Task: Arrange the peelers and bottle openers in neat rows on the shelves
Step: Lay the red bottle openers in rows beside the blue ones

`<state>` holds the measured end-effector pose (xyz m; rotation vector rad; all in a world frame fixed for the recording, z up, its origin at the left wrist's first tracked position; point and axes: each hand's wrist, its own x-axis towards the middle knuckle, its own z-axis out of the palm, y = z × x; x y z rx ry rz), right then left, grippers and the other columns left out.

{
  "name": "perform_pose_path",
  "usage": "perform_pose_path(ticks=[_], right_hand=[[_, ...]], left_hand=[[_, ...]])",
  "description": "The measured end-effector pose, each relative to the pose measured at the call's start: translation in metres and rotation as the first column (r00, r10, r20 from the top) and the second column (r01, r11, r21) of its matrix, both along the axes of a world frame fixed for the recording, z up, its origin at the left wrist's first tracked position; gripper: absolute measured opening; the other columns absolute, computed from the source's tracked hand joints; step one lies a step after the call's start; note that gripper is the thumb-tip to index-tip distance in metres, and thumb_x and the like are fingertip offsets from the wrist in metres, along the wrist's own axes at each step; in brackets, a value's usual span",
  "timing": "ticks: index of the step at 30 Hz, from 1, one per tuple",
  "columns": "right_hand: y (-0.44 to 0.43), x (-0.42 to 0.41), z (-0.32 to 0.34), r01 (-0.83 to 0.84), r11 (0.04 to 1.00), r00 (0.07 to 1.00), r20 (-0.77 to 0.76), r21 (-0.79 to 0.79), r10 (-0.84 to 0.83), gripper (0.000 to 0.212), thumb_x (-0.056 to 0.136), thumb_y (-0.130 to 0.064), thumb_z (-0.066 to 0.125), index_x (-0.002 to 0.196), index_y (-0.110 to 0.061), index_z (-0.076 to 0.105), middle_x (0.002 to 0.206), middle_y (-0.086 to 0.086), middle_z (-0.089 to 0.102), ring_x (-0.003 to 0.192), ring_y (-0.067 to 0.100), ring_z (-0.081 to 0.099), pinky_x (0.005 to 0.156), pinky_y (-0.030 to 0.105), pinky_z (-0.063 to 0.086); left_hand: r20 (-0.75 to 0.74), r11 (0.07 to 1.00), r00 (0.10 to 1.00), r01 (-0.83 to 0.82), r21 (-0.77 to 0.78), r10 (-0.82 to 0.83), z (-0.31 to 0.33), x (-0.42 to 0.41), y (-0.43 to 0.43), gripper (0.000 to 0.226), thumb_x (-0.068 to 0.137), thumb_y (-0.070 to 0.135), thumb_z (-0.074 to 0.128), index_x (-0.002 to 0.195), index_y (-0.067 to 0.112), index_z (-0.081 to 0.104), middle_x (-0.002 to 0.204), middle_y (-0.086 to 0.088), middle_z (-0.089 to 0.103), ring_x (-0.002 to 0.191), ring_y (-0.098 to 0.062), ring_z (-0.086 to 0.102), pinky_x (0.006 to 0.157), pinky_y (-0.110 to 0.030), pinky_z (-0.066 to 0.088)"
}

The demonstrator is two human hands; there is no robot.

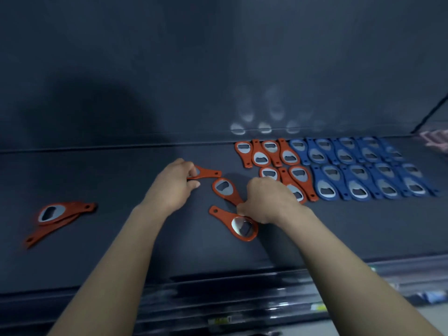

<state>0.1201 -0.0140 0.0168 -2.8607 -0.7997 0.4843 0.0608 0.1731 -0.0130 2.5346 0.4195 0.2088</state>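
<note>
On the dark shelf (121, 170) two rows of bottle openers lie side by side: several orange ones (266, 154) on the left, several blue ones (358, 173) on the right. My left hand (173, 185) grips a stack of orange openers (208, 172) by their heads. My right hand (269, 200) pinches the handle end of a loose orange opener (224, 189) lying flat. Another orange opener (238, 224) lies just in front of that hand. A small pile of orange openers (55, 217) sits far left.
The shelf's back wall (218, 69) rises behind the rows and reflects them. The front edge (218, 282) carries price-tag strips. Something pink (434, 141) shows at the far right edge.
</note>
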Motion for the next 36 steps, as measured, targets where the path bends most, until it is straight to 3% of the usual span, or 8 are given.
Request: perform_pose_path(ticks=[4, 9, 15, 23, 27, 31, 33, 36], right_hand=[[-0.005, -0.005, -0.001, 0.058, 0.995, 0.996, 0.065, 0.077, -0.063, 0.043, 0.080, -0.046, 0.065, 0.064, -0.015, 0.040, 0.072, 0.002, 0.047, 0.072, 0.025, 0.050, 0.056, 0.029, 0.036], [0.001, -0.015, -0.009, -0.010, 0.959, 0.992, 0.125, 0.284, -0.027, 0.026, 0.089, -0.026, 0.058, 0.107, -0.008, 0.053, 0.102, 0.013, 0.061, 0.093, 0.034, 0.059, 0.073, 0.037, 0.050], [0.001, -0.024, -0.016, 0.007, 0.949, 0.992, 0.117, 0.316, -0.046, 0.041, 0.086, -0.036, 0.063, 0.115, -0.010, 0.052, 0.105, 0.012, 0.061, 0.096, 0.032, 0.059, 0.070, 0.033, 0.043], [-0.002, -0.016, -0.016, -0.041, 0.968, 0.988, 0.155, 0.247, 0.002, 0.022, 0.090, -0.016, 0.054, 0.109, -0.007, 0.058, 0.109, 0.013, 0.056, 0.102, 0.032, 0.053, 0.080, 0.036, 0.046], [0.005, -0.010, -0.014, -0.240, 0.948, 0.961, 0.191, 0.209, 0.201, 0.041, 0.083, 0.003, 0.050, 0.114, -0.020, 0.063, 0.114, 0.005, 0.055, 0.106, 0.027, 0.041, 0.090, 0.036, 0.042], [0.011, -0.005, -0.013, -0.206, 0.939, 0.970, 0.185, 0.276, 0.158, 0.046, 0.080, 0.011, 0.050, 0.110, -0.019, 0.068, 0.113, 0.007, 0.047, 0.107, 0.025, 0.044, 0.090, 0.033, 0.043], [0.014, -0.006, -0.014, -0.168, 0.931, 0.982, 0.136, 0.325, 0.130, 0.036, 0.083, 0.007, 0.049, 0.104, -0.014, 0.070, 0.110, 0.009, 0.050, 0.102, 0.027, 0.053, 0.085, 0.033, 0.048], [0.023, -0.012, -0.015, -0.179, 0.926, 0.980, 0.145, 0.332, 0.137, 0.019, 0.088, -0.022, 0.056, 0.091, -0.007, 0.067, 0.104, 0.011, 0.054, 0.097, 0.028, 0.054, 0.077, 0.032, 0.047]], left_hand=[[0.023, 0.998, 0.999, -0.026, 0.061, 0.024, 0.000, 0.000, -0.004, 0.005, 0.089, 0.008, 0.057, 0.084, 0.010, 0.058, 0.088, 0.005, 0.050, 0.091, -0.015, 0.049, 0.074, -0.024, 0.035], [0.043, 0.995, 0.998, -0.045, 0.084, 0.042, -0.004, -0.002, -0.004, 0.016, 0.090, 0.006, 0.054, 0.076, 0.013, 0.055, 0.080, 0.007, 0.048, 0.084, -0.011, 0.043, 0.067, -0.022, 0.030], [0.102, 0.993, 0.993, -0.070, 0.099, 0.060, -0.008, -0.004, -0.002, 0.018, 0.090, 0.001, 0.053, 0.096, 0.013, 0.065, 0.086, 0.005, 0.053, 0.094, -0.012, 0.037, 0.077, -0.025, 0.035], [0.098, 0.982, 0.988, -0.133, 0.132, 0.120, -0.007, -0.003, -0.002, 0.010, 0.089, 0.009, 0.058, 0.095, 0.010, 0.066, 0.092, -0.006, 0.062, 0.091, -0.019, 0.045, 0.074, -0.032, 0.039], [0.058, 0.972, 0.984, -0.175, 0.159, 0.168, -0.004, -0.006, 0.001, 0.011, 0.089, 0.013, 0.058, 0.096, 0.006, 0.063, 0.094, -0.012, 0.062, 0.093, -0.027, 0.049, 0.076, -0.038, 0.043], [0.053, 0.969, 0.982, -0.187, 0.162, 0.180, -0.003, -0.009, 0.004, 0.011, 0.090, 0.009, 0.054, 0.097, 0.006, 0.062, 0.094, -0.013, 0.059, 0.093, -0.027, 0.048, 0.077, -0.042, 0.045], [0.055, 0.968, 0.981, -0.194, 0.158, 0.188, -0.004, -0.010, 0.005, 0.011, 0.090, 0.008, 0.053, 0.097, 0.006, 0.062, 0.095, -0.013, 0.058, 0.094, -0.028, 0.047, 0.077, -0.042, 0.045], [0.056, 0.966, 0.980, -0.199, 0.166, 0.192, -0.004, -0.010, 0.006, 0.012, 0.091, 0.007, 0.052, 0.098, 0.005, 0.061, 0.096, -0.014, 0.058, 0.093, -0.028, 0.047, 0.076, -0.042, 0.045]])
